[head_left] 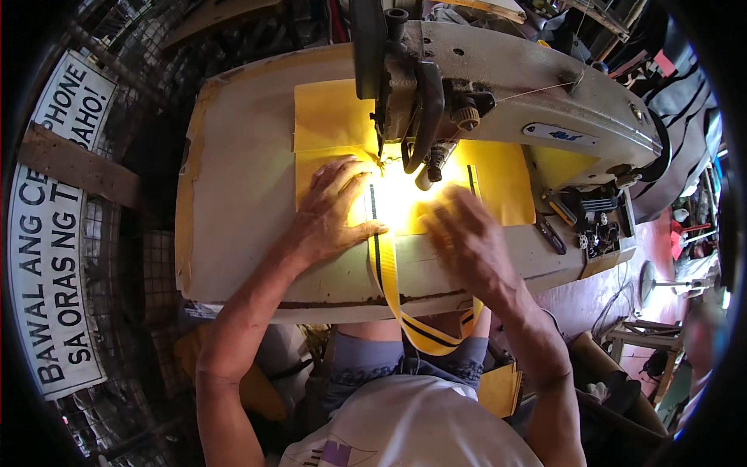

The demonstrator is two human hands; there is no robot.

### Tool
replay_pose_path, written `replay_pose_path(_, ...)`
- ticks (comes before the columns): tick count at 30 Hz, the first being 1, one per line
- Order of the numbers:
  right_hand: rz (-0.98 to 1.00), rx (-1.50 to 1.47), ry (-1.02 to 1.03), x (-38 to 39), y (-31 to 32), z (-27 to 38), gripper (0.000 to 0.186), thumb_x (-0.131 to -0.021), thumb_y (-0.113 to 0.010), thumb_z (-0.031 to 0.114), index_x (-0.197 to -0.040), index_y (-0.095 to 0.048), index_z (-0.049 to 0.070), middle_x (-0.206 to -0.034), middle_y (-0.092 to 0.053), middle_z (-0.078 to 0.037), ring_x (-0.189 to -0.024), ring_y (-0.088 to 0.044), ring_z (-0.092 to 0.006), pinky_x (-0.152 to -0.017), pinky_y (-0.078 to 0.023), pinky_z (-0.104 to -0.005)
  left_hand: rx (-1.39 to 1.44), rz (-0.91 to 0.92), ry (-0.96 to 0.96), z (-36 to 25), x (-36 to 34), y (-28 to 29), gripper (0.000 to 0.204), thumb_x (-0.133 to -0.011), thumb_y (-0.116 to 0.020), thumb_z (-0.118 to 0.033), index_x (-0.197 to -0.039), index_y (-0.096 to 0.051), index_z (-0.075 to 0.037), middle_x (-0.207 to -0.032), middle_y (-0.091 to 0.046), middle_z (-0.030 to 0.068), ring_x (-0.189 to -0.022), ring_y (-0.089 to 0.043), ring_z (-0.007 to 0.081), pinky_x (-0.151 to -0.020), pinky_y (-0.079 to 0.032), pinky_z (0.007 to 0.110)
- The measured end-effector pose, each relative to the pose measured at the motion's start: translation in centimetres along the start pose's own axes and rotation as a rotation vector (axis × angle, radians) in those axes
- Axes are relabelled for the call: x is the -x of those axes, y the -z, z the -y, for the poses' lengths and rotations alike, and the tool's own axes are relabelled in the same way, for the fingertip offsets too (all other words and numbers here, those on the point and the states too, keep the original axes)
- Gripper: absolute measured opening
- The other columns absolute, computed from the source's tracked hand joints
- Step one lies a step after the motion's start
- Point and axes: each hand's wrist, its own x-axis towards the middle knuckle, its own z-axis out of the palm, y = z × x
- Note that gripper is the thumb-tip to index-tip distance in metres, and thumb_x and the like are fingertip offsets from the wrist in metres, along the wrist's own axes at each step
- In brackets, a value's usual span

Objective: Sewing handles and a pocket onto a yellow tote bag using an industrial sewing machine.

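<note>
A yellow fabric panel (331,117) lies flat on the sewing table (241,194) under the head of a cream industrial sewing machine (529,93). A yellow strap with black stripes (384,268) runs from the needle area over the table's front edge and loops down to my lap. My left hand (334,210) presses flat on the fabric just left of the strap, fingers spread. My right hand (467,233), blurred, rests flat on the fabric right of the strap. A bright lamp glare hides the fabric near the needle.
Small tools and a pair of scissors (551,233) lie at the table's right end. A white sign with black letters (54,233) hangs on wire mesh at the left. More yellow pieces (498,389) sit below the table by my right elbow.
</note>
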Motion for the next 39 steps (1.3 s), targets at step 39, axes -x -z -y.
replay_pose_path(39, 0.264, 0.022, 0.033, -2.4, -2.4, -0.5, 0.041, -0.089, -0.067, 0.034, -0.115, -0.066, 0.002, -0.095, -0.064, -0.012, -0.092, -0.058, -0.0276, -0.087, -0.041, -0.0428, -0.131, 0.027, -0.065, -0.4, 0.4, -0.2, 0.076, -0.083, -0.074, -0.048, -0.137, -0.053, 0.0, -0.141, -0.051, 0.0171, -0.142, -0.039, 0.0339, -0.123, -0.021, 0.054)
